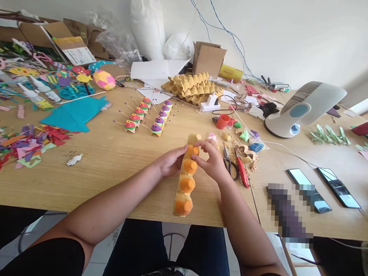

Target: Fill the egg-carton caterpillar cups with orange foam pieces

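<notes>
A strip of egg carton (179, 192) with several bumps is held above the table's front edge, its long side running away from me. Orange clay (187, 185) caps most bumps; the farthest bump is bare. My left hand (172, 161) grips the strip's left side near its far end. From the right, my right hand (212, 160) has its thumb and fingers bent onto an orange-capped bump near the far end. Beyond the hands stand two decorated egg carton strips, one with red and green bumps (137, 114) and one with purple bumps (161, 119), both stuck with thin purple-tipped sticks.
Right of my hands lie black-handled scissors (230, 163), a red-handled cutter (242, 168) and carton scraps. A red cup (223, 121), a stack of egg cartons (190, 88) and a white fan (296, 111) stand farther back. Colored paper scraps (35, 143) cover the left; phones (337, 187) lie right.
</notes>
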Motion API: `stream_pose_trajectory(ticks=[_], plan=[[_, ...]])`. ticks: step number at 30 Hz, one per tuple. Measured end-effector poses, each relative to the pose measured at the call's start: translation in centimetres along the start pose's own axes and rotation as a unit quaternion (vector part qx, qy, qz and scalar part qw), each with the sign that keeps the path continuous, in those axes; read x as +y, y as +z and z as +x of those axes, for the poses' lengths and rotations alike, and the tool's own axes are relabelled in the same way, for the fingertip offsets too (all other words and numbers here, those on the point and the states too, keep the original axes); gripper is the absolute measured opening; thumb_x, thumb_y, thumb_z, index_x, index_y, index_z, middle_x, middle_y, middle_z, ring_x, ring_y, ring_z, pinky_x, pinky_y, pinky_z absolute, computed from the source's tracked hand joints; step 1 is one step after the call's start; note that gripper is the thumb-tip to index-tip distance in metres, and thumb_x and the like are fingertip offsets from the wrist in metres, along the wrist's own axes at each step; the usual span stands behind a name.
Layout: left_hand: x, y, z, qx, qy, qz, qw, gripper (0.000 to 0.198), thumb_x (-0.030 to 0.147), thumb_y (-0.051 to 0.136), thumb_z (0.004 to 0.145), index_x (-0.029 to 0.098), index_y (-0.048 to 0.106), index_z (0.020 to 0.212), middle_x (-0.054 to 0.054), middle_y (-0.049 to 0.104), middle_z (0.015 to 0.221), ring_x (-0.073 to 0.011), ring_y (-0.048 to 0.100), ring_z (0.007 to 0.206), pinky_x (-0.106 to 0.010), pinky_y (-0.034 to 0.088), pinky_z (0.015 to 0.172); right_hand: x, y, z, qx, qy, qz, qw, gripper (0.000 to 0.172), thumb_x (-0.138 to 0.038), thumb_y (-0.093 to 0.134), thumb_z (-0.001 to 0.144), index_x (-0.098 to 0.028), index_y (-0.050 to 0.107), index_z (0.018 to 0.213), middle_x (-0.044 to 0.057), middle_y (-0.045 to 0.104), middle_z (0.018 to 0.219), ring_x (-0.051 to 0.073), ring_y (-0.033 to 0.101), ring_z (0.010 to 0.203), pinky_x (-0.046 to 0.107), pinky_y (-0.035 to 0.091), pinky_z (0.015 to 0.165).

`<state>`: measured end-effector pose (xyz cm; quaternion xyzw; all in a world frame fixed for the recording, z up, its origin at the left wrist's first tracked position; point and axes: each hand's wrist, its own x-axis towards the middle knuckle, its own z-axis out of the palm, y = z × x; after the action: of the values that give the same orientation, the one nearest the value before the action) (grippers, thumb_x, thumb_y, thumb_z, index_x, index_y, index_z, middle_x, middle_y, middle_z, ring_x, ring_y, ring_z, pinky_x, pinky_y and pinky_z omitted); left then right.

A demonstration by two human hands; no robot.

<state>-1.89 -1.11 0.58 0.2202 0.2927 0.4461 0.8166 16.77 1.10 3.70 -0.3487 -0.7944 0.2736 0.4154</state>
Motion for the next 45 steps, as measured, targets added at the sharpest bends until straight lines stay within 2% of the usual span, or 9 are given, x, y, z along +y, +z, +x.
stream_pose_trajectory(ticks=[4,9,13,17,22,25,28,36,45], plan=[[0.2,-0.1,0.0,-0.009,0.014,0.03,0.999,0.034,0.049,0.072,0.089,0.02,0.076,0.106,-0.006,0.077,0.094,-0.018,0.07,0.078,-0.03,0.054,0.074,0.2,0.0,0.1,0.008,0.035,0.075,0.997,0.034,-0.037,0.076,0.085,-0.026,0.066,0.116,0.003,0.057,0.098,0.02,0.054,0.091,0.036,0.05,0.083],[0.5,-0.1,-0.1,-0.02,0.046,0.077,0.996,0.037,0.062,0.075,0.081,0.029,0.078,0.098,-0.005,0.077,0.088,-0.0231,0.069,0.078,-0.035,0.048,0.071,0.5,0.2,0.0,0.069,0.155,0.209,0.963,0.039,-0.051,0.064,0.092,-0.026,0.06,0.123,-0.002,0.052,0.082,0.015,0.052,0.074,0.031,0.048,0.07],[0.5,0.0,-0.1,-0.023,0.061,0.084,0.994,0.04,0.064,0.073,0.081,0.03,0.079,0.099,-0.006,0.077,0.091,-0.0247,0.069,0.082,-0.036,0.048,0.073,0.3,0.7,-0.1,0.001,0.2,0.296,0.934,0.063,-0.051,0.074,0.085,-0.027,0.049,0.137,-0.003,0.063,0.083,0.015,0.059,0.075,0.031,0.05,0.072],[0.4,0.1,0.1,-0.01,0.06,0.08,0.995,0.041,0.066,0.073,0.08,0.03,0.079,0.099,-0.005,0.077,0.09,-0.0236,0.068,0.078,-0.035,0.048,0.072,0.0,1.2,-0.1,-0.002,0.22,0.381,0.898,0.08,-0.04,0.084,0.076,-0.031,0.043,0.144,-0.005,0.067,0.082,0.014,0.063,0.076,0.032,0.052,0.077],[0.4,0.3,0.0,-0.021,0.068,0.074,0.995,0.048,0.067,0.075,0.079,0.023,0.079,0.098,-0.005,0.075,0.085,-0.0194,0.065,0.073,-0.032,0.049,0.07,0.4,1.6,0.1,0.041,0.235,0.408,0.881,0.067,-0.035,0.085,0.073,-0.028,0.054,0.132,-0.007,0.063,0.077,0.013,0.062,0.073,0.031,0.053,0.077],[0.5,0.1,0.1,-0.02,0.087,0.09,0.992,0.04,0.055,0.083,0.076,0.02,0.079,0.095,-0.005,0.075,0.085,-0.0171,0.065,0.072,-0.03,0.049,0.07,0.7,1.7,0.2,0.057,0.226,0.395,0.889,0.064,-0.035,0.085,0.073,-0.027,0.055,0.129,-0.007,0.062,0.077,0.012,0.061,0.073,0.03,0.052,0.077],[0.5,-0.3,0.4,0.008,0.105,0.109,0.988,0.034,0.043,0.089,0.072,0.018,0.079,0.092,-0.005,0.075,0.084,-0.0164,0.065,0.073,-0.027,0.049,0.069,0.8,1.8,0.2,0.053,0.226,0.395,0.889,0.065,-0.036,0.087,0.071,-0.027,0.056,0.128,-0.006,0.064,0.079,0.013,0.062,0.074,0.03,0.053,0.076],[0.7,-0.6,0.5,0.035,0.112,0.114,0.987,0.04,0.04,0.095,0.064,0.012,0.075,0.084,-0.005,0.072,0.077,-0.0142,0.064,0.069,-0.027,0.047,0.069,0.8,2.1,-0.1,0.02,0.239,0.431,0.87,0.05,-0.043,0.084,0.076,-0.028,0.061,0.118,-0.004,0.066,0.08,0.015,0.064,0.073,0.031,0.056,0.074],[0.9,0.2,-0.2,-0.033,0.125,0.085,0.988,0.036,0.048,0.089,0.072,0.017,0.077,0.086,-0.005,0.072,0.081,-0.0154,0.063,0.072,-0.027,0.049,0.068,0.7,2.2,0.0,0.03,0.244,0.489,0.837,0.047,-0.042,0.088,0.07,-0.03,0.064,0.109,-0.005,0.068,0.081,0.014,0.064,0.072,0.031,0.056,0.075]])
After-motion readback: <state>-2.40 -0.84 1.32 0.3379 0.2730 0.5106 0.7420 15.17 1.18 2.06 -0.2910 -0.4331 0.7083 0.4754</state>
